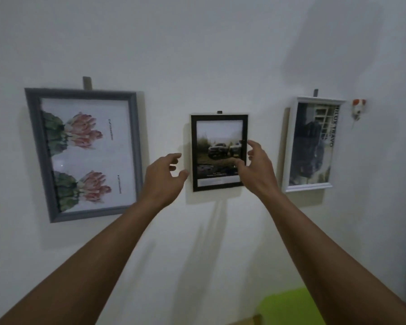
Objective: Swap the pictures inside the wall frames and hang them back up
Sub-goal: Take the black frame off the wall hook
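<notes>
Head view: three frames hang on a white wall (197, 55). The grey frame (36, 148) with flower prints is at left, the black frame (193, 151) with a car picture is in the middle, and the white frame (307, 186) is at right. All three are on the wall, so no picture looks swapped yet.

Both arms reach toward the black frame. The left hand (164, 181) sits just beside its left edge, fingers spread and loosely curled, holding nothing. The right hand (256, 167) overlaps the right edge, fingers apart and bent, thumb in front of the glass. It looks poised to grip, not gripping.

Risks, as I judge them: the black frame hangs from one small peg (219, 112). Pulling it outward instead of lifting could snag it or tear the peg loose. An uneven grip could tilt it and let it slip. A wide elbow could knock the neighbours, which already hang askew.

Hard to make out: whether either hand touches the frame, since the right hand hides that edge. The dim light blurs the captions, the white frame's picture and a small ornament (358, 106) beside it. A green shape (288, 306) is cut off below.
</notes>
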The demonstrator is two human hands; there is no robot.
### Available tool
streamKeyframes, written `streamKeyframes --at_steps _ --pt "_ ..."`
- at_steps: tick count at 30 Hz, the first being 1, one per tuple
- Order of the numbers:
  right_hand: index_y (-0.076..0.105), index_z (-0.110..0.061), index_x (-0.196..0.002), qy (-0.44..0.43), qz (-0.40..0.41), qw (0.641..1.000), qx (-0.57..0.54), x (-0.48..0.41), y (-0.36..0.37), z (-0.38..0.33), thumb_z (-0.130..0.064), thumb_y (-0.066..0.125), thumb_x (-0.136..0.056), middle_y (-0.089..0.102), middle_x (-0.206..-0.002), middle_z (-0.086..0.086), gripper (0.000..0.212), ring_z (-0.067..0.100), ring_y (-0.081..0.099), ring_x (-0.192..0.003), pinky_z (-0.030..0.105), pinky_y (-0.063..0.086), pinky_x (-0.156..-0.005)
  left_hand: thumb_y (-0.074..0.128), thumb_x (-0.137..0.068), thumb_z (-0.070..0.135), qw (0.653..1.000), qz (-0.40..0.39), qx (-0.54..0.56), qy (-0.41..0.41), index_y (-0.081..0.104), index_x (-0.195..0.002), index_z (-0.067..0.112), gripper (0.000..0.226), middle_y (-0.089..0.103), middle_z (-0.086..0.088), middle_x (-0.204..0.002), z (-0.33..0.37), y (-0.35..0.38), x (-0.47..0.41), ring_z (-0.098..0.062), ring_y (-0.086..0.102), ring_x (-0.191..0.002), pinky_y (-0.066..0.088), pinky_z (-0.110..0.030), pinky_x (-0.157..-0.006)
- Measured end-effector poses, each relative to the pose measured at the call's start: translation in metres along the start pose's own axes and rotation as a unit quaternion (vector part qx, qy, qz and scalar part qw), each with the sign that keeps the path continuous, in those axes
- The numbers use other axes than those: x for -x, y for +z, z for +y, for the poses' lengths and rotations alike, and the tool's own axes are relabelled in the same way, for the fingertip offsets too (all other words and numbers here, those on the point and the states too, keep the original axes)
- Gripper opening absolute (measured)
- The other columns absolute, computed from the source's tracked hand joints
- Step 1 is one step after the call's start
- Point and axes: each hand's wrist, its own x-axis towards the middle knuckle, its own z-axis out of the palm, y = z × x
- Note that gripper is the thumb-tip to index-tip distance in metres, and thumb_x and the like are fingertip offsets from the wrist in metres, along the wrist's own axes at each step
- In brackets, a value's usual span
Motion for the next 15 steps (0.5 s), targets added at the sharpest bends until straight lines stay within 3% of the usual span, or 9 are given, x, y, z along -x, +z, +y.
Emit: streamKeyframes --at_steps 6,10,12,15 --pt "0.019 -0.026 -0.155 0.009 -0.062 0.998 -0.026 -0.029 -0.012 0.048 -0.024 0.062 -0.096 0.043 -0.148 0.012 0.073 0.028 0.045 -0.134 0.043 0.042 -0.109 0.069 -0.086 0.024 0.997 0.041 0.017 -0.057 0.034 -0.145 0.028 0.069 0.056 -0.001 -0.124 0.007 0.050 -0.009 -0.014 0.057 -0.105 0.054 -0.038 -0.089" --pt "0.020 -0.026 -0.155 0.002 -0.072 0.996 -0.054 -0.041 -0.006 0.063 -0.022 0.061 -0.097 0.046 -0.145 0.012 0.071 0.027 0.047 -0.132 0.038 0.043 -0.104 0.066 -0.089 0.017 0.996 0.059 0.008 -0.061 0.031 -0.147 0.029 0.069 0.056 -0.003 -0.125 0.008 0.069 -0.013 -0.014 0.056 -0.108 0.051 -0.034 -0.090" --pt "0.021 -0.026 -0.155 -0.016 -0.068 0.996 -0.051 -0.047 -0.003 0.067 -0.021 0.060 -0.098 0.050 -0.138 0.010 0.069 0.023 0.052 -0.121 0.034 0.045 -0.099 0.064 -0.089 0.012 0.996 0.065 0.006 -0.058 0.033 -0.147 0.030 0.068 0.056 -0.003 -0.122 0.008 0.075 -0.016 -0.014 0.056 -0.105 0.050 -0.031 -0.091" --pt "0.025 -0.025 -0.153 -0.031 -0.064 0.996 -0.051 -0.054 0.002 0.073 -0.018 0.059 -0.098 0.055 -0.126 0.005 0.065 0.017 0.054 -0.107 0.028 0.044 -0.088 0.064 -0.088 0.008 0.995 0.074 0.011 -0.059 0.033 -0.147 0.031 0.070 0.056 0.000 -0.113 0.008 0.083 -0.018 -0.013 0.058 -0.096 0.048 -0.018 -0.080"
